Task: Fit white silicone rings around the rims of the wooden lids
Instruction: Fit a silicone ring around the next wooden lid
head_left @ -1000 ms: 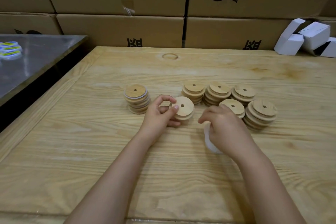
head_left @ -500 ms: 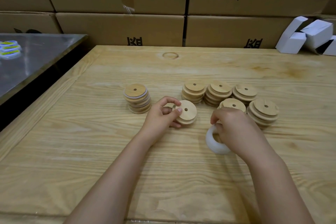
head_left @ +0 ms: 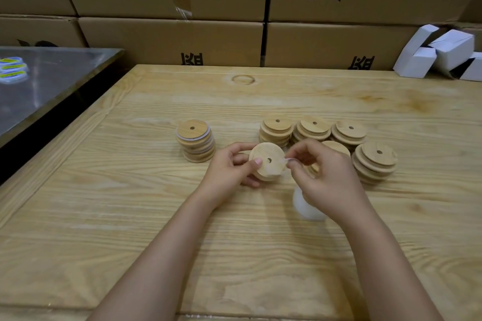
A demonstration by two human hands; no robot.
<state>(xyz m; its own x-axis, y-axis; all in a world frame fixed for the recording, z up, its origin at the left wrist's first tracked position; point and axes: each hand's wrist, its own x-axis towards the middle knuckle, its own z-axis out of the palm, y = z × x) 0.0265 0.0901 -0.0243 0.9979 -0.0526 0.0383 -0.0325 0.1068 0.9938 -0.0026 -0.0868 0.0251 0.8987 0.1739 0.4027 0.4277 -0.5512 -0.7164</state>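
Up comes the right hand, leaving the white ring pile where it was picking half a second ago and closing in on the lid; the left hand is keeping its hold and has brought the disc a touch nearer.

Head view now: the left hand is gripping one wooden lid just above the table, thumb pressing on the face beside the small centre hole, fingers curling round behind. The right hand is pinching a thin white silicone ring between thumb and fingertips, right at the lid's right edge; whether it is seating on the rim yet, I cannot tell. The pile is lying blurred beneath the right wrist.

On the left a ringed stack is showing white bands between its lids. On the right bare stacks are crowding together in a cluster, one half hiding behind the right hand.

Along the back, cardboard boxes are showing a round black logo and bold black characters, cropped and partly upside down, not readable. Small white cartons are lying at far right. On the metal table at left, striped rolls are sitting, their print too small to read.
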